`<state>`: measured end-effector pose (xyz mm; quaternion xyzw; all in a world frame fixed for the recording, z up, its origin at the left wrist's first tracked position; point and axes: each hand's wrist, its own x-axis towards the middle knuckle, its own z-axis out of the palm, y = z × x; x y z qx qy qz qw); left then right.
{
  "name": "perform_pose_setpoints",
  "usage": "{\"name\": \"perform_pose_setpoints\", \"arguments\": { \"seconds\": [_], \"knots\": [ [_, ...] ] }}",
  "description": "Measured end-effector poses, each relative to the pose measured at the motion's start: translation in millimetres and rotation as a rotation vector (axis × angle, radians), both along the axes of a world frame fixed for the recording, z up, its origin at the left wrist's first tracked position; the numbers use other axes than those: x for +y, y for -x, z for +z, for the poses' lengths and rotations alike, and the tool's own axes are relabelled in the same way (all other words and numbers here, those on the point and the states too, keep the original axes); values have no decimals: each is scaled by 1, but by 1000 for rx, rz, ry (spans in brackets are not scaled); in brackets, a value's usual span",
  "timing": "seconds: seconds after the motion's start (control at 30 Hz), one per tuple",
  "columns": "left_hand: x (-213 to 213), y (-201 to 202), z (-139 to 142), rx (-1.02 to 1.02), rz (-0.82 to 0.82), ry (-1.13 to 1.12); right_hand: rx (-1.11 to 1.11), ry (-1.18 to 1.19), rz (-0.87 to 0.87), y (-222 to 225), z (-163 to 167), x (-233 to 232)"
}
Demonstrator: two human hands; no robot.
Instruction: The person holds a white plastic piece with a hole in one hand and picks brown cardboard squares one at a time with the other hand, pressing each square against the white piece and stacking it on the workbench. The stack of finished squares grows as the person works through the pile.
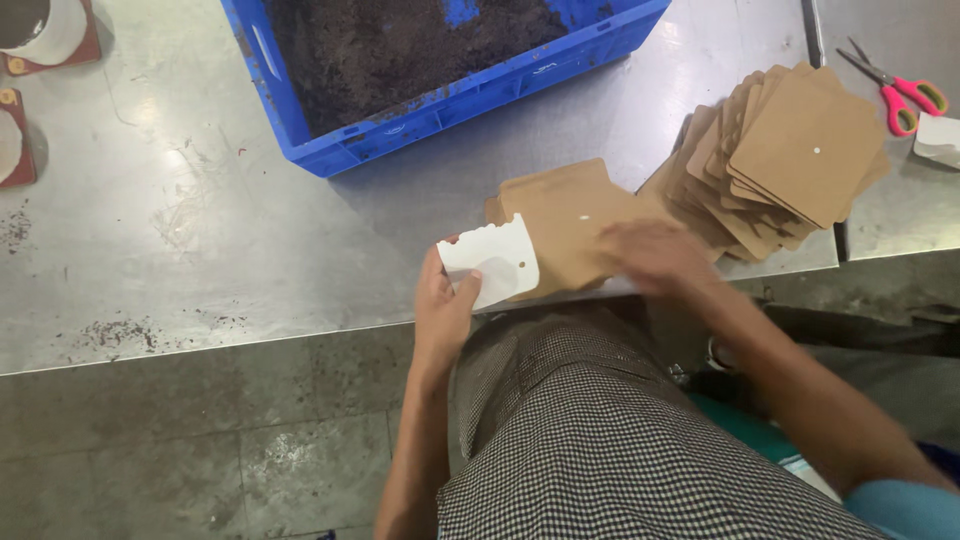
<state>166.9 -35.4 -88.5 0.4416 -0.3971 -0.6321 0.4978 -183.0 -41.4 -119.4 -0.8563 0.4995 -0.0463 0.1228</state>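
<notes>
The left hand [442, 305] is pinching a white flat pouch [492, 258] beside the small brown kraft pouch pile [565, 225]; the blurred right hand's [655, 255] grip is unclear, so steady pressure seems wise.

L hand [443, 305] holds white pouch [492, 259]; R [652, 255] on brown pouches [570, 225].

Right hand [655, 258] is motion-blurred; can't tell whether fingers grip the brown pouch [565, 225] under it or just press on it. Pouch's lower edge hidden by that hand and by the white pouch [492, 262] in the left hand [442, 305]. Blue crate [420, 130] cut off at top edge; only part of its dark soil shows. Top-left: two red-brown stands w/ white items [40, 40], cropped by the frame, too partial to ID. White object [938, 138] at right edge cut off. In the fanned pouch stack [780, 160], lower pieces mostly covered.
</notes>
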Motion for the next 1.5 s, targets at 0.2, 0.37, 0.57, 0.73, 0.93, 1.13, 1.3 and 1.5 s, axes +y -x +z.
{"name": "perform_pose_setpoints", "arguments": {
  "seconds": [0.2, 0.37, 0.57, 0.73, 0.93, 1.13, 1.3, 1.5],
  "knots": [
    [1, 12, -5, 56, -50, 41, -399, 738, -897, 121, 46, 15],
    [2, 22, 6, 42, -91, 11, -1450, 524, -649, 160, 41, -5],
    [0, 34, 16, -46, -116, 26, 139, 752, -542, 115, 33, 27],
    [6, 45, 21, -41, -126, 7, -470, 619, -611, 25, 78, 18],
    [6, 57, 39, -170, -110, 91, -465, 446, -189, -90, 122, 31],
    [11, 52, 54, -233, -86, 69, -390, 364, -180, -130, 130, 18],
    [16, 46, 59, -387, -31, 192, -447, 250, -152, -131, 125, 17],
    [19, 40, 62, -443, -33, 275, -485, 209, -135, -132, 120, 16]
  ]
}}
